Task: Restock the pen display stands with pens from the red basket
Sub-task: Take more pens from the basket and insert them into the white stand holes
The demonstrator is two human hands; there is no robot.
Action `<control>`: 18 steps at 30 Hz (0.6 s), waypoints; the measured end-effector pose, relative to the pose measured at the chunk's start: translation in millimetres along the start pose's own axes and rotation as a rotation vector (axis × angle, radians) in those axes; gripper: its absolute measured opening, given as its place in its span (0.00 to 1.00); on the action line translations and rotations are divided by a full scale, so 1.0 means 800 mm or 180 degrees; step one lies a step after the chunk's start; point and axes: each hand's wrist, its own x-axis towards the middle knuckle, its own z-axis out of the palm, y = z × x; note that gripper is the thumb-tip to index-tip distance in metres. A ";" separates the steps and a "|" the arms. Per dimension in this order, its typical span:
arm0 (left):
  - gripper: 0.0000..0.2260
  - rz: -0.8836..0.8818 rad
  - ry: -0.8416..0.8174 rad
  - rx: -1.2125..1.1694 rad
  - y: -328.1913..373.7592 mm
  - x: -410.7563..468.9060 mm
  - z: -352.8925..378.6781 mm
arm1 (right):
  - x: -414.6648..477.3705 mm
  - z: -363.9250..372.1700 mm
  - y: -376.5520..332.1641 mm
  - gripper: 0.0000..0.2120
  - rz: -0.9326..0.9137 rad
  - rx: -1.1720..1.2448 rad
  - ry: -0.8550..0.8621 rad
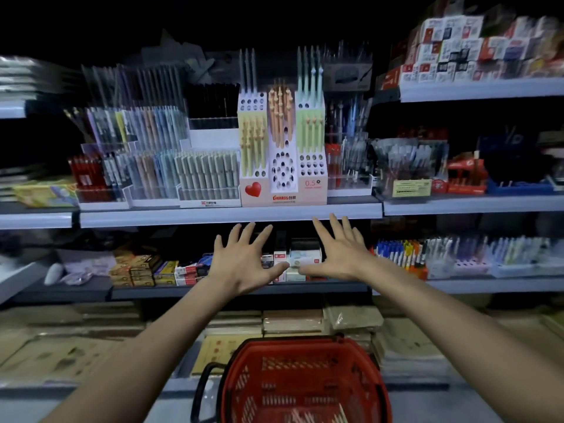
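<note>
1. Plainly, the fingers [236, 236] of the left hand [244, 261] are straight and spread wide, grasping nothing
2. The right hand [338, 254] mirrors it: its fingers [334, 228] are splayed and released, and the two thumb tips point at each other, near but apart
3. Both hands hover backs-up in front of the lower shelf [238, 290], just beneath the front edge of the middle shelf [229, 216], with bare forearms reaching in from the bottom corners
4. Small boxes [305, 253] stand on the lower shelf behind the gap between the hands
5. The pen display stand [282, 197], white and pink with a red heart on its front, sits on the middle shelf right above the hands; orange-topped pens [280, 111] fill its upper rows, while open holes show in the lower ones
6. Trays of grey pens [207, 175] stand just beside it on the left
7. The red basket [305, 342] lies low between the forearms, well below the stand, its black handle [203, 386] folded to the left; pale pens [308, 418] show blurred in its bottom
</note>
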 end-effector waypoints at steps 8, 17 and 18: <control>0.43 -0.0055 -0.0260 -0.0157 0.006 -0.015 0.123 | 0.004 0.137 0.016 0.60 0.0042 0.0086 -0.0515; 0.45 -0.0119 -0.1157 -0.0589 0.009 -0.057 0.280 | 0.008 0.297 0.055 0.60 0.0189 0.0195 -0.1380; 0.45 -0.0138 -0.1266 -0.0621 0.010 -0.062 0.298 | 0.008 0.314 0.059 0.59 0.0198 0.0227 -0.1476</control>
